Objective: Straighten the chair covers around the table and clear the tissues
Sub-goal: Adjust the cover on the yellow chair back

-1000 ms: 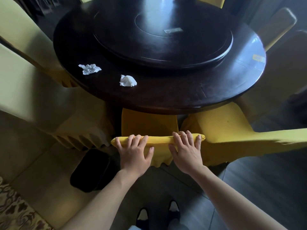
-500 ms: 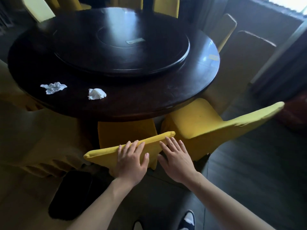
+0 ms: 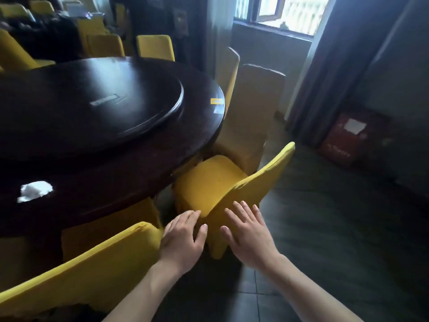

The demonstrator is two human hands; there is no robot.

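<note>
Both hands out in front, flat and spread, gripping nothing. Left hand [image 3: 183,238] just right of the near chair back [image 3: 92,266], fingertips at the lower left corner of the next chair [image 3: 243,194]; touching or only close, cannot tell because of blur. Right hand [image 3: 249,231] over the lower part of that chair's back, w/ fingers pointing up along the fabric.

Key relation: top edge of the next chair's back runs as a long line from low-left near the hands up to the far right, away from the body. So the cover lies ahead and to the right of both hands, w/ right hand nearer to the high end and left hand nearer to the seat side. Probably next step is to slide both palms along this axis, one to each end.

Table [image 3: 139,159] to the left. One tissue [image 3: 34,191] on it near the left edge of view, well apart from both hands, closer to the left one. Not cleared yet.
</note>
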